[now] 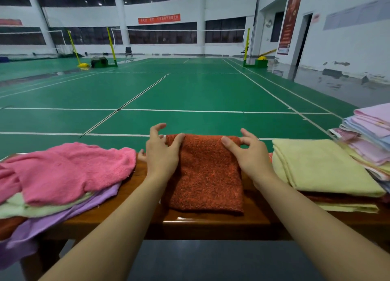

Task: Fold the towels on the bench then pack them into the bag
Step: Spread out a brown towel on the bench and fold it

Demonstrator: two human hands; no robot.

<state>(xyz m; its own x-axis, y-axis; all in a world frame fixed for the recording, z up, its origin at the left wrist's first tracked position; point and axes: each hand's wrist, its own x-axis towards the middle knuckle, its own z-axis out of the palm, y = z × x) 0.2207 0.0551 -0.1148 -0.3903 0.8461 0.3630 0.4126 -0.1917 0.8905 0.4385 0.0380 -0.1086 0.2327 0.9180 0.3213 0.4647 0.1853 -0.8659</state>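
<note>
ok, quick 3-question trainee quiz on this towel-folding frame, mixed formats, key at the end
1. True or false: the rust-red towel lies between the pink towel and the yellow towel.
2. Which hands touch the rust-red towel? A) left hand only B) right hand only C) both
3. Fill in: the towels lie on a wooden ____.

Key: 1 true; 2 C; 3 bench
</note>
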